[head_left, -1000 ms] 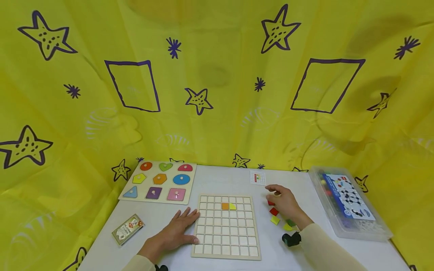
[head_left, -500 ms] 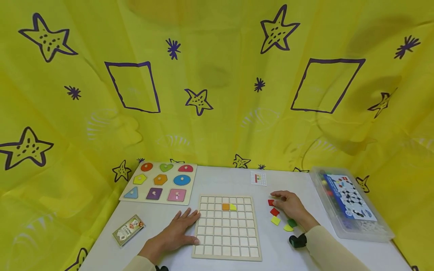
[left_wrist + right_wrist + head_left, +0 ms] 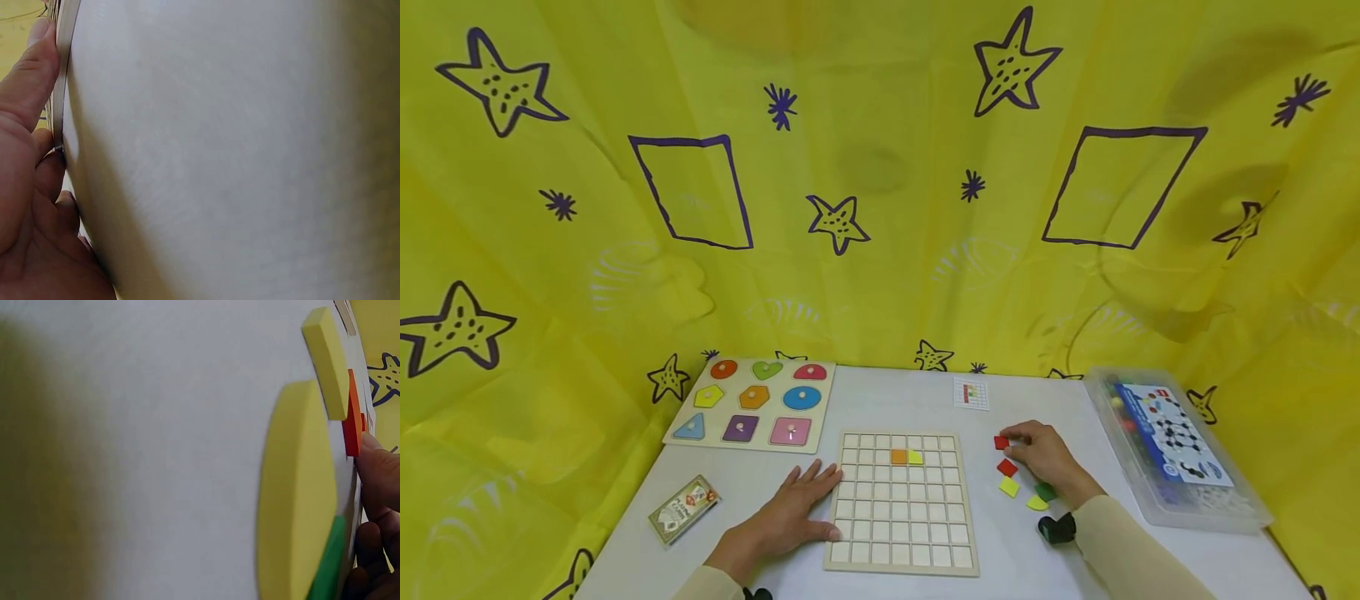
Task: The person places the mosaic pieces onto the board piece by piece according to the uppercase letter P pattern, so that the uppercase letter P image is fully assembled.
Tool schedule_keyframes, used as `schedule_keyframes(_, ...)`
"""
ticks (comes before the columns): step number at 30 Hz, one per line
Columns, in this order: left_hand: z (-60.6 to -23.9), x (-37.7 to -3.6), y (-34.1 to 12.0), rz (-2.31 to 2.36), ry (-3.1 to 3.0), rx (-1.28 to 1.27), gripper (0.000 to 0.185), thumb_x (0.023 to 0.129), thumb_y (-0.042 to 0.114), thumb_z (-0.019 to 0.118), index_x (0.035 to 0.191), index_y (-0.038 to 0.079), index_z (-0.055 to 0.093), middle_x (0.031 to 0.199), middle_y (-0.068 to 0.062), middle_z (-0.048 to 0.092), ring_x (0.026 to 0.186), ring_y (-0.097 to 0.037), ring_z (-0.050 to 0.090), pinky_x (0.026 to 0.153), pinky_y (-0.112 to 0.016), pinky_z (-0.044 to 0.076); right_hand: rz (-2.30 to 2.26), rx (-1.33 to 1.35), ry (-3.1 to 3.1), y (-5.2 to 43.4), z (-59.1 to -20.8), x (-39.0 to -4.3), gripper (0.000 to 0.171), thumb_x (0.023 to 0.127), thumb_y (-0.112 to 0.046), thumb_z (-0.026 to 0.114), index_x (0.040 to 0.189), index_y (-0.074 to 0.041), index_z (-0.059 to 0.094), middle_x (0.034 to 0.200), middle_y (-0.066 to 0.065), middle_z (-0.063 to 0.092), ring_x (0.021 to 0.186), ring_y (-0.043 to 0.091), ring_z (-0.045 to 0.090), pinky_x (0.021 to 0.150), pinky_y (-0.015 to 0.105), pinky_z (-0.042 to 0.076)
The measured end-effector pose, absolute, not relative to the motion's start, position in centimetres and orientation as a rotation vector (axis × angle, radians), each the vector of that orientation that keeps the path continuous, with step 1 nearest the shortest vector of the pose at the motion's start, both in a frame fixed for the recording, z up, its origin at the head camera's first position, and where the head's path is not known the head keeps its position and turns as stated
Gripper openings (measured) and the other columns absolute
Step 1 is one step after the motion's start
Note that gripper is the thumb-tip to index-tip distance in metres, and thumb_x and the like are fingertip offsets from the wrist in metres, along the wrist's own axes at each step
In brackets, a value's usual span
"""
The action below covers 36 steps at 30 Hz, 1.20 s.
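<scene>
My left hand [image 3: 797, 510] lies with fingers spread at the left edge of the wooden grid board [image 3: 901, 566], thumb and fingertips at its frame; in the left wrist view the thumb [image 3: 37, 69] touches the board's side. On the board sit an orange square tile [image 3: 898, 457] and a yellow tile [image 3: 915, 457] side by side. My right hand [image 3: 1045, 457] pinches a red tile [image 3: 1001, 442] between thumb and index finger, close over the table. Below it lie another red tile [image 3: 1007, 468], a yellow square tile [image 3: 1008, 487], a yellow rounded tile [image 3: 1037, 502] and a green tile [image 3: 1046, 492].
A small pattern card [image 3: 972, 394] lies behind the board. At the back left is a shape puzzle [image 3: 746, 406], with a playing-card box [image 3: 685, 509] in front of it. A clear plastic case [image 3: 1180, 454] stands on the right. A yellow curtain [image 3: 880, 292] closes off the back.
My right hand has drawn back slightly to the right, and its thumb and index finger have closed on the far red tile, which has shifted a little away from me. The left hand stays put.
</scene>
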<state>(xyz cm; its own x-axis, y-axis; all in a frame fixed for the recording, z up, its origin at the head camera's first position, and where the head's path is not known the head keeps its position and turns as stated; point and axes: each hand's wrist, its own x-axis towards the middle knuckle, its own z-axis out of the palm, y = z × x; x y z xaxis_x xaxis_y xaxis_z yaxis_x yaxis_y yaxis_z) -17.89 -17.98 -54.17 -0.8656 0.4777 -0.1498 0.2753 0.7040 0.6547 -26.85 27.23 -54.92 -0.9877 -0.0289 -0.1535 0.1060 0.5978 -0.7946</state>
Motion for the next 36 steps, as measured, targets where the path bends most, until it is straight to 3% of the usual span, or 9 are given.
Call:
schedule_keyframes(14, -54.3, -18.0, -18.2, 0.913, 2.624, 0.620, 0.093, 0.087, 0.049, 0.082, 0.161, 0.008, 0.043, 0.171, -0.011, 0.036, 0.163, -0.041, 0.017, 0.131, -0.064, 0.004, -1.387, 0.130, 2.699, 27.0, -54.5, -26.3, 0.036, 0.101, -0.013, 0.071, 0.136, -0.005, 0.069, 0.130, 0.021, 0.068, 0.113, 0.035, 0.058, 0.106, 0.057, 0.052)
schedule_keyframes(25, -54.2, -18.0, -18.1, 0.912, 2.625, 0.610, 0.093, 0.087, 0.047, 0.083, 0.161, 0.008, 0.043, 0.171, -0.012, 0.036, 0.162, -0.042, 0.017, 0.131, -0.065, 0.004, -1.459, 0.123, 2.815, 25.4, -53.4, -26.0, 0.029, 0.101, -0.015, 0.072, 0.130, -0.010, 0.071, 0.119, 0.015, 0.073, 0.105, 0.028, 0.066, 0.082, 0.022, 0.057)
schedule_keyframes(36, -54.2, -18.0, -18.2, 0.914, 2.626, 0.623, 0.092, 0.087, 0.047, 0.082, 0.161, 0.009, 0.043, 0.171, -0.013, 0.036, 0.162, -0.042, 0.018, 0.131, -0.065, 0.004, -1.694, 0.124, 2.742, 21.4, -52.8, -25.6, 0.033, 0.100, -0.012, 0.073, 0.133, -0.007, 0.073, 0.116, 0.016, 0.075, 0.106, 0.028, 0.064, 0.072, 0.011, 0.052)
